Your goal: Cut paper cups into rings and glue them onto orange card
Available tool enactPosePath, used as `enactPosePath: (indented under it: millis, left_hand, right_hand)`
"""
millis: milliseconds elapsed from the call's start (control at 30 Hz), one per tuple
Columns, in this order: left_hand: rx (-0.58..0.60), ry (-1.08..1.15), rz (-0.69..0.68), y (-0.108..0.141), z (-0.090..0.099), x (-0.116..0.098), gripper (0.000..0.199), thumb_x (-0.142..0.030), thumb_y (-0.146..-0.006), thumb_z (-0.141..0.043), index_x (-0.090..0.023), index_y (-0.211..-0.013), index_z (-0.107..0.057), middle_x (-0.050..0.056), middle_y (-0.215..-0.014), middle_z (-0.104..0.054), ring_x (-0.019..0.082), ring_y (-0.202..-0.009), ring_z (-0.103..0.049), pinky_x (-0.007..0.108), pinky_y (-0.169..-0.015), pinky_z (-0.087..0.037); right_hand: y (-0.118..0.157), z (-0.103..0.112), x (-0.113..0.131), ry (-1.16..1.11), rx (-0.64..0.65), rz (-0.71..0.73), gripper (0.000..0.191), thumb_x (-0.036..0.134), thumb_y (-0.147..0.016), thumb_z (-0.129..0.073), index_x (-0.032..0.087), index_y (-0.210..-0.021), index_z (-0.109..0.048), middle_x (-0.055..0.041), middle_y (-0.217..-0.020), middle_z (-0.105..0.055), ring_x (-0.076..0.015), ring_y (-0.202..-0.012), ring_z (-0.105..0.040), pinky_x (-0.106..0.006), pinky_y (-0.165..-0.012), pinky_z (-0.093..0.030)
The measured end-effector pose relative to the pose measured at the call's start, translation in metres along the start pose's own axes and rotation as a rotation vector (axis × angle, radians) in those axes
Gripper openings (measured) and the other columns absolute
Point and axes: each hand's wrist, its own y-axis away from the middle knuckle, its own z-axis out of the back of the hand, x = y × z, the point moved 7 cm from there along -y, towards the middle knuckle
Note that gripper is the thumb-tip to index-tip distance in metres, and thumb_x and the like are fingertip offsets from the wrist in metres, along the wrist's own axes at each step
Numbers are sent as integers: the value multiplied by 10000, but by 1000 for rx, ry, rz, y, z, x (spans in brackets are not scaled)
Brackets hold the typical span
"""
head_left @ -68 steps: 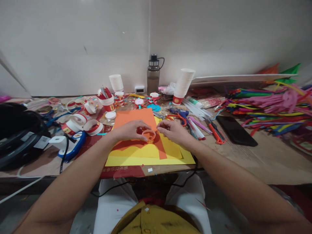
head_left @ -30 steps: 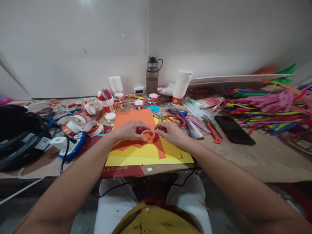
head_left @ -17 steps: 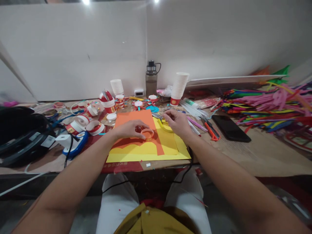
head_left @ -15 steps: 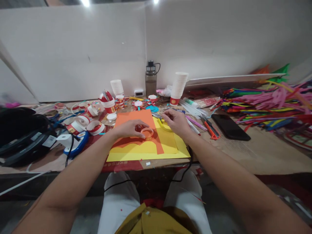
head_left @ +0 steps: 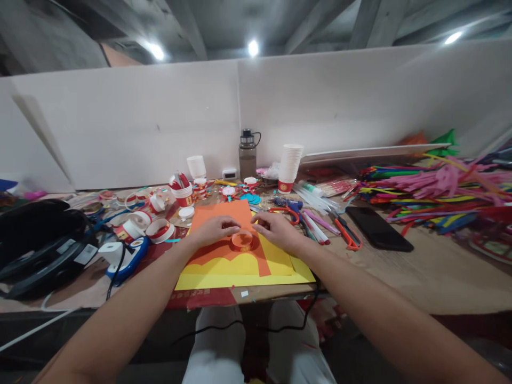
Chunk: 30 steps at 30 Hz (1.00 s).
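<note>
A ring cut from a paper cup [head_left: 242,242] stands on the sheet of orange paper [head_left: 220,210], which lies over yellow paper [head_left: 240,280]. The orange sheet has a wavy cut lower edge. My left hand [head_left: 214,230] hovers at the ring's left, fingers stretched out and thumb close to its rim. On the other side, my right hand [head_left: 276,230] is held over the papers with its fingers apart and bent toward the ring. Neither hand appears to grip anything. Red-handled scissors [head_left: 294,213] lie just beyond my right hand.
Cup rings [head_left: 160,230], a blue-and-white device [head_left: 128,258] and dark headgear [head_left: 44,250] crowd the left. Stacked cups [head_left: 290,168] and a bottle [head_left: 247,154] stand at the back. Pens [head_left: 316,228], orange-handled scissors [head_left: 349,234], a phone [head_left: 378,228] and pipe cleaners [head_left: 424,186] lie right.
The view has tilted upward. My right hand has come left toward the ring, and the yellow-handled scissors beside it no longer show. My left hand has drawn slightly back from the ring.
</note>
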Motion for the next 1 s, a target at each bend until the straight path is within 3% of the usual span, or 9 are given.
enactPosePath:
  millis: [167, 333, 600, 767, 1000]
  left_hand:
    - [-140, 79, 47, -2, -5, 13, 443, -557, -859, -454, -177, -843, -679, 38, -833, -699, 176, -758, -614, 290, -712, -476]
    - [-231, 237, 123, -1, -8, 22, 457, -561, -838, -470, -150, -797, -665, 53, -785, -690, 168, -691, -602, 278, -664, -471]
    - [-201, 297, 117, -2, -7, 25, 422, -540, -817, -506, -147, -782, -656, 42, -766, -681, 153, -679, -597, 262, -669, -466]
    - [-196, 263, 71, 4, -4, 22, 400, -520, -832, -509, -154, -792, -667, 39, -783, -689, 152, -716, -609, 276, -730, -473]
    - [-131, 296, 107, 10, -4, 21, 406, -521, -846, -514, -161, -938, -676, 52, -870, -692, 135, -753, -617, 248, -679, -475]
  right_hand:
    - [1, -5, -2, 85, -65, -16, 165, 238, -883, -482, 165, -872, -630, -10, -672, -585, -117, -587, -470, -233, -564, -331]
    - [1, -13, -2, 151, -83, 11, 149, 206, -873, -493, 177, -897, -637, -14, -684, -605, -113, -584, -478, -225, -562, -323]
    - [0, -7, -4, 112, -134, -2, 151, 208, -873, -473, 172, -866, -620, -23, -715, -623, -117, -599, -502, -226, -570, -341]
    - [1, -9, -2, 108, -125, -14, 130, 205, -853, -496, 168, -879, -617, 7, -635, -575, -106, -550, -464, -222, -547, -327]
    - [3, -2, 0, 40, -160, -3, 141, 221, -854, -509, 165, -925, -618, -25, -739, -619, -115, -604, -492, -232, -568, -365]
